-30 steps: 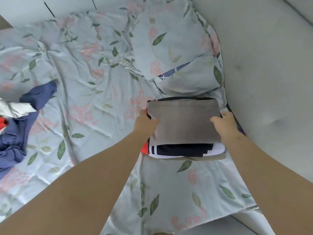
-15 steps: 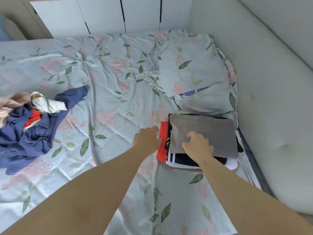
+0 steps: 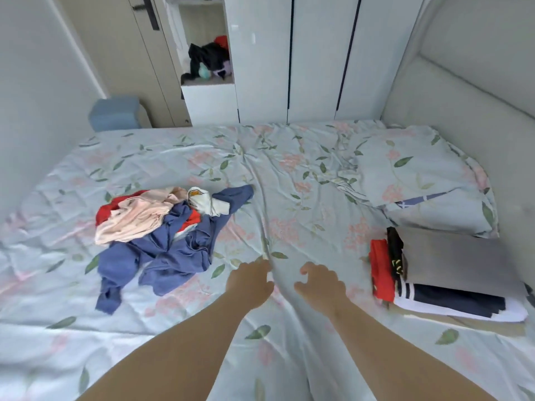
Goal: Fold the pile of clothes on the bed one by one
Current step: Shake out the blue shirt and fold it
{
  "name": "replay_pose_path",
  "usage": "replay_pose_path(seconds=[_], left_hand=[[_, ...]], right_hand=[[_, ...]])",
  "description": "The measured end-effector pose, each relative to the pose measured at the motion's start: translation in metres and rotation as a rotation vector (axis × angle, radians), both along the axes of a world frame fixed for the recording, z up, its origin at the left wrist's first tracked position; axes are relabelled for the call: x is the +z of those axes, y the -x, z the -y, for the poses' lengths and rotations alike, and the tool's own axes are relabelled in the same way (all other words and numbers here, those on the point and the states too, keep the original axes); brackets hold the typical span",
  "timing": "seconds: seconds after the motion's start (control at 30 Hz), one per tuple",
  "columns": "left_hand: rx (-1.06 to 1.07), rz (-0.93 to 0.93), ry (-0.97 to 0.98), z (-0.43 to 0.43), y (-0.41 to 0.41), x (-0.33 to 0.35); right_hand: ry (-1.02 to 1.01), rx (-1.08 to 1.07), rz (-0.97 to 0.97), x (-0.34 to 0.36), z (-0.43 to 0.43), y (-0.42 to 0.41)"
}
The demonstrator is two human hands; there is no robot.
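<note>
A loose pile of unfolded clothes [image 3: 162, 233] lies on the left half of the bed: a blue garment, a pale pink one, something red and a white piece. At the right edge stands a stack of folded clothes [image 3: 451, 267] with a grey item on top, red and black ones at its left side. My left hand [image 3: 252, 282] and my right hand [image 3: 318, 285] hover side by side over the floral sheet between the pile and the stack. Both hold nothing, their fingers loosely curled.
A floral pillow [image 3: 419, 175] lies behind the stack, against the padded headboard [image 3: 463, 96]. White wardrobe doors [image 3: 315, 59] and an open shelf with dark clothes [image 3: 208, 59] stand past the bed's far side. A blue stool [image 3: 115, 112] sits at the far left corner.
Both hands left the folded stack and moved left to the middle of the bed. The view lifted and swung left, so the unfolded pile and the wardrobe came into sight.
</note>
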State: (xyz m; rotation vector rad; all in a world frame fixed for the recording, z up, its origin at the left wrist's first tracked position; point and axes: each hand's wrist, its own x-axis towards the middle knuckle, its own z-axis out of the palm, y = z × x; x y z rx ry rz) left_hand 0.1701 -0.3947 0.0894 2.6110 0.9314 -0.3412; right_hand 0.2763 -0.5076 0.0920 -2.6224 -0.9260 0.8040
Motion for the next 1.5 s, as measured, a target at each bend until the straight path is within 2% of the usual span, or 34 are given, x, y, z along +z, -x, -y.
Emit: replay_pose_path(seconds=[0.17,0.5,0.77,1.07,1.33,1.5], left_hand=[[0.123,0.012,0.053,-0.027,0.078,0.000],[0.303,0.048,0.030,-0.042,0.143,-0.001],[0.386,0.035,0.077,-0.081,0.193,-0.024],[0.348,-0.036,0.195,-0.183,0.254,-0.074],[0.200,-0.113,0.298,-0.253,0.247,-0.136],[0.207,-0.144,0.360,-0.291,0.230,-0.187]], right_hand=[[-0.002,0.126,-0.004,0.006,-0.034,0.066],[0.021,0.318,-0.063,-0.004,-0.069,0.112],[0.066,0.352,-0.128,-0.032,-0.112,0.146],[0.146,0.208,-0.237,-0.073,-0.209,0.211],[0.230,0.029,-0.311,-0.111,-0.255,0.226],[0.296,-0.074,-0.334,-0.139,-0.267,0.211]])
